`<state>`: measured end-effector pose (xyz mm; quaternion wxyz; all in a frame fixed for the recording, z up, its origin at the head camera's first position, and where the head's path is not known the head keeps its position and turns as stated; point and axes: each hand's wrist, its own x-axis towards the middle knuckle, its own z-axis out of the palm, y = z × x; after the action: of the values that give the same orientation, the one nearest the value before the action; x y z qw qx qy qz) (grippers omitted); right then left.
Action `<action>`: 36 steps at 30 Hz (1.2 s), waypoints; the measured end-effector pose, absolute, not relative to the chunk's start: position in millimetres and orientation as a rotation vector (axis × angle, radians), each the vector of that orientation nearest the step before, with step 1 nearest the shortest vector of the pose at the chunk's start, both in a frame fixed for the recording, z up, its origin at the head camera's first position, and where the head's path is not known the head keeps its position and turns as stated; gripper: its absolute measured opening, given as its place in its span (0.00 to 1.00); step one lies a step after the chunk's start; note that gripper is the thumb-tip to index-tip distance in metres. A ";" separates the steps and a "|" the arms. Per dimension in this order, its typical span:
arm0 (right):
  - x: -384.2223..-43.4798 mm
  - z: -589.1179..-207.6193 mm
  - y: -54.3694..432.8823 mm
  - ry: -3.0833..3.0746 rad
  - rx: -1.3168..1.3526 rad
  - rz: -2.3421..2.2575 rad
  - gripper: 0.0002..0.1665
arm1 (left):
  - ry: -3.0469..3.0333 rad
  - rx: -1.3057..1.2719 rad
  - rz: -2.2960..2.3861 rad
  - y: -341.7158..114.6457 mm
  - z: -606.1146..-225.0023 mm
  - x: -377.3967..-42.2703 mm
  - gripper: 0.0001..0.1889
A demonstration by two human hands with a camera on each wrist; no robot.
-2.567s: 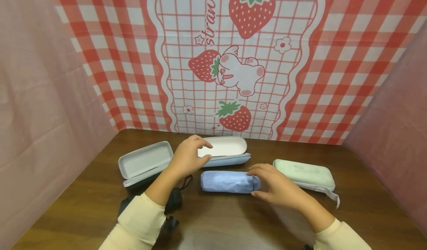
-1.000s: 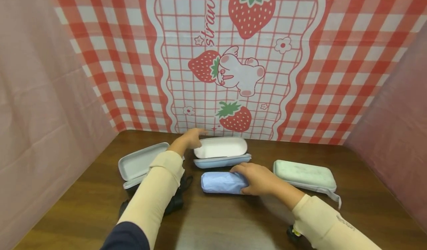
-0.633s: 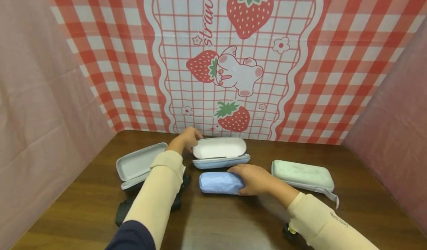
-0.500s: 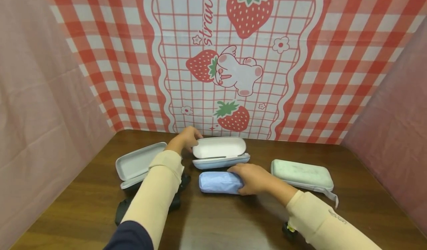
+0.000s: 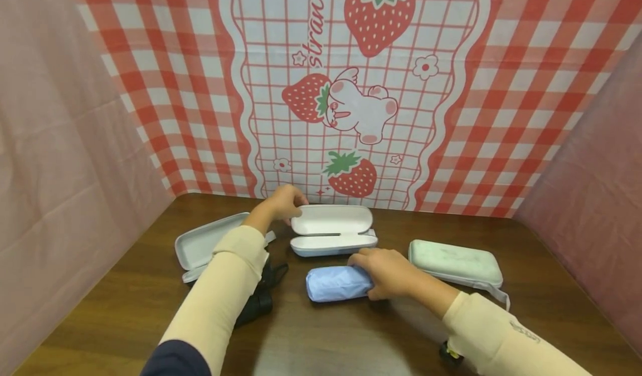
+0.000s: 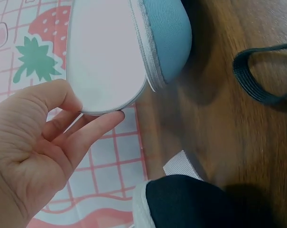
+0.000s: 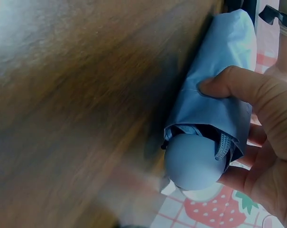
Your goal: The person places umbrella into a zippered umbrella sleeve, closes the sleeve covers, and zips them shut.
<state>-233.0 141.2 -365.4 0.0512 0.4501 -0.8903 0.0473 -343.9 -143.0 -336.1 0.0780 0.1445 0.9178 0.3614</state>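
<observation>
A light-blue hard case (image 5: 333,249) with a white lining stands open at the back of the table. At its left end my left hand (image 5: 282,202) pinches the rim of the raised lid (image 5: 331,219) between thumb and fingers; the left wrist view shows the thumb on the inner side and fingertips behind the edge. In front of the case lies a folded blue umbrella (image 5: 333,284) in its sleeve. My right hand (image 5: 383,273) grips its right end. A rounded handle end (image 7: 194,161) and a cord show there in the right wrist view.
A closed pale green case (image 5: 456,262) with a strap lies at the right. On the left, partly behind my left arm, are an open dark case with grey lining (image 5: 205,242) and a black rolled bundle (image 5: 257,307) with a loop. A checked cloth (image 5: 195,86) hangs behind.
My left hand has gone from over the case to its lid's left end. The case now gapes wider, its lower lining showing. My right hand has taken hold of the umbrella, which has shifted slightly nearer.
</observation>
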 end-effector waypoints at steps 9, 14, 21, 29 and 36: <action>-231.8 -345.0 158.9 -2.670 1.425 0.191 0.33 | 2.813 0.544 1.046 -143.7 -331.5 -336.0 0.14; -237.3 -333.6 165.1 -2.710 1.389 0.228 0.31 | 2.832 0.567 1.048 -141.9 -329.4 -332.0 0.14; -248.4 -321.6 167.6 -2.682 1.279 0.248 0.31 | 2.839 0.616 1.023 -134.4 -330.8 -329.5 0.14; -266.9 -327.4 151.7 -2.650 1.189 0.222 0.30 | 2.846 0.710 1.001 -128.4 -325.3 -326.0 0.13; -279.4 -339.2 138.0 -2.662 1.149 0.209 0.30 | 2.898 0.737 0.970 -124.5 -323.1 -326.5 0.12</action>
<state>-279.4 138.0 -339.2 0.1169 0.3927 -0.9094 0.0715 -326.5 -124.5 -323.1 -0.0008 0.2345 0.9219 0.3085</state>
